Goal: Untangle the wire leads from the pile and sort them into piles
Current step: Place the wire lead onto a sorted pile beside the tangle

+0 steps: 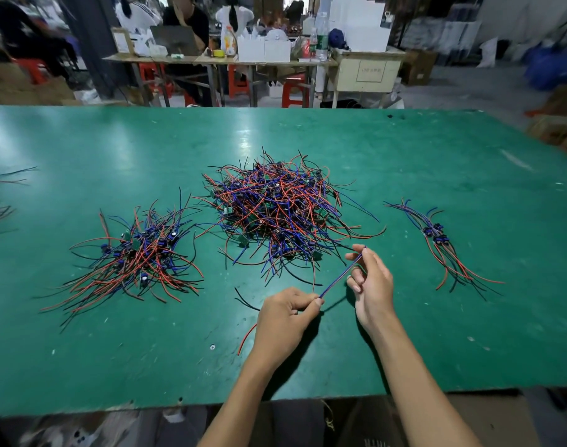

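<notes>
Two bare hands work over the near middle of a green table [469, 333], stretching a short bundle of blue and reddish wire leads [339, 276] taut between them, lifted off the surface. The left hand [287, 321] has its fingers curled in, pinching the lower end of the bundle between thumb and forefinger; a red lead [247, 337] and a black lead [245, 300] trail out from beneath it, though whether it grips those too is hidden by the fist. The right hand [371, 279] pinches the upper end between thumb and fingertip, its other fingers loosely curled. Beyond the hands sits the big tangled pile [282, 211] of red, blue and black leads with small green circuit boards mixed in. To the left lies a looser sorted pile [137, 256], and to the right a slim, aligned pile [440, 243] of a few leads; both are well apart from the tangle. At the far left edge more wires [1, 201] are cut off by the frame. Individual leads inside the tangle cannot be traced. Behind the table, a cluttered workbench [217, 59] with bottles and boxes is blurred, as are the seated people there.
</notes>
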### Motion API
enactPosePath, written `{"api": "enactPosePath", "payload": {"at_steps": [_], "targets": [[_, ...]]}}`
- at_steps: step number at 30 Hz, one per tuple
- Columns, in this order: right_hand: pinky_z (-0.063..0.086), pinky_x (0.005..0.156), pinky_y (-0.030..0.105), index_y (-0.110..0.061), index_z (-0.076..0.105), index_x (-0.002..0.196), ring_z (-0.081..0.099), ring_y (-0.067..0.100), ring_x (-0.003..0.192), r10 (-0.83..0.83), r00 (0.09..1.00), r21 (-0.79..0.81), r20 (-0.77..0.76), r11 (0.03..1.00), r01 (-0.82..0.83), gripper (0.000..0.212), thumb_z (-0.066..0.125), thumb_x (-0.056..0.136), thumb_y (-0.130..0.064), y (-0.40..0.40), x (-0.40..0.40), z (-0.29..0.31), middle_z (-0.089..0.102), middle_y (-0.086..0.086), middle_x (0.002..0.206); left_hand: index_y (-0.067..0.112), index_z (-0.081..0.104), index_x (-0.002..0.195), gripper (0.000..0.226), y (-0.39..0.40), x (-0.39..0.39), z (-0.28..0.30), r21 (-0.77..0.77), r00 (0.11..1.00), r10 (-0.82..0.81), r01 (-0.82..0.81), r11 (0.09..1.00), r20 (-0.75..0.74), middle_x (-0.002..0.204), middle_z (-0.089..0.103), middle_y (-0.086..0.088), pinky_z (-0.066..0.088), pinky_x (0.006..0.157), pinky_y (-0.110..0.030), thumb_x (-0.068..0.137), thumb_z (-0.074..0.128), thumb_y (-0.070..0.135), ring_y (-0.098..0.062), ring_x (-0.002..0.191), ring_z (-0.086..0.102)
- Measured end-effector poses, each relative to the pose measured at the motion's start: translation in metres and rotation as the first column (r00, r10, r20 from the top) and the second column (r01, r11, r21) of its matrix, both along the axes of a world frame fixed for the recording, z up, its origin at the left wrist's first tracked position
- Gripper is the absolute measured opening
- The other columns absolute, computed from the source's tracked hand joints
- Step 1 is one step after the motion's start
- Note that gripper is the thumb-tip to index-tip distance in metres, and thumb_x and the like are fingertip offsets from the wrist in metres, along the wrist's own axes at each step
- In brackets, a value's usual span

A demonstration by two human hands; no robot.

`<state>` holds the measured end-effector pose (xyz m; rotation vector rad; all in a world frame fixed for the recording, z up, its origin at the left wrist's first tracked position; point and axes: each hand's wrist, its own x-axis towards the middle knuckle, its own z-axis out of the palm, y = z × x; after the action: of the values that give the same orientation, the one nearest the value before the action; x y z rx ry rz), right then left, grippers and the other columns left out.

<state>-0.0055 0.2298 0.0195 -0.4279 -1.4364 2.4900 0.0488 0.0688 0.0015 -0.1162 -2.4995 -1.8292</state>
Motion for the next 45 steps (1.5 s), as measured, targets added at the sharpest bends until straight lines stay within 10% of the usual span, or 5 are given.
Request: {"api": "enactPosePath", "payload": {"at_steps": [4, 10, 16, 28, 45], "targets": [[0.023, 0.040, 0.016, -0.017, 0.074, 0.106, 0.030, 0.003, 0.043, 0.236, 0.972, 0.184, -0.003, 0.955, -0.232, 0.030, 0.052, 0.103, -0.036, 0.006, 0.017, -0.002, 0.074, 0.004, 0.087, 0.027, 0.083, 0.086, 0.006, -0.001, 0.000, 0.002, 0.040, 1.000, 0.020, -0.019, 0.999, -0.019, 0.077, 0.073, 0.007, 0.052, 0.070, -0.037, 0.088, 0.078, 0.026, -0.010, 0.066, 0.063], [0.042, 0.052, 0.012, -0.019, 0.079, 0.100, 0.052, -0.001, 0.055, 0.404, 0.913, 0.502, -0.051, 0.801, -0.326, 0.016, 0.063, 0.100, -0.018, -0.002, 0.033, -0.009, 0.078, 0.007, 0.088, 0.031, 0.081, 0.098, 0.010, -0.001, 0.002, 0.003, -0.020, 0.992, 0.023, -0.025, 0.999, -0.123, 0.085, 0.075, 0.014, 0.053, 0.070, -0.032, 0.090, 0.076, 0.028, -0.008, 0.074, 0.067], [0.045, 0.053, 0.014, -0.013, 0.072, 0.102, 0.049, 0.005, 0.054, 0.178, 0.981, 0.148, -0.082, 0.975, -0.165, 0.021, 0.068, 0.089, -0.029, 0.004, 0.028, -0.009, 0.077, 0.013, 0.096, 0.034, 0.068, 0.111, 0.015, -0.001, 0.005, 0.006, -0.132, 0.974, 0.069, -0.099, 0.986, -0.215, 0.098, 0.071, 0.019, 0.055, 0.084, -0.035, 0.102, 0.058, 0.029, -0.001, 0.089, 0.067], [0.059, 0.071, 0.021, -0.020, 0.068, 0.111, 0.076, 0.014, 0.088, 0.044, 0.999, -0.137, -0.030, 0.989, -0.048, 0.021, 0.064, 0.092, -0.028, 0.010, 0.024, 0.005, 0.079, 0.003, 0.094, 0.030, 0.072, 0.096, 0.007, -0.002, 0.011, 0.015, -0.146, 0.928, 0.242, -0.291, 0.945, -0.283, 0.085, 0.066, 0.021, 0.051, 0.080, -0.049, 0.097, 0.065, 0.032, -0.008, 0.073, 0.058], [0.056, 0.052, 0.022, -0.021, 0.065, 0.094, 0.070, 0.007, 0.062, -0.027, 0.998, -0.081, 0.061, 0.996, 0.032, 0.018, 0.075, 0.082, -0.029, 0.011, 0.027, 0.008, 0.074, 0.000, 0.074, 0.036, 0.070, 0.106, 0.019, -0.009, 0.013, 0.014, 0.157, 0.927, 0.372, -0.361, 0.919, -0.044, 0.052, 0.066, -0.001, 0.059, 0.061, -0.042, 0.097, 0.064, 0.021, -0.025, 0.048, 0.062]]}}
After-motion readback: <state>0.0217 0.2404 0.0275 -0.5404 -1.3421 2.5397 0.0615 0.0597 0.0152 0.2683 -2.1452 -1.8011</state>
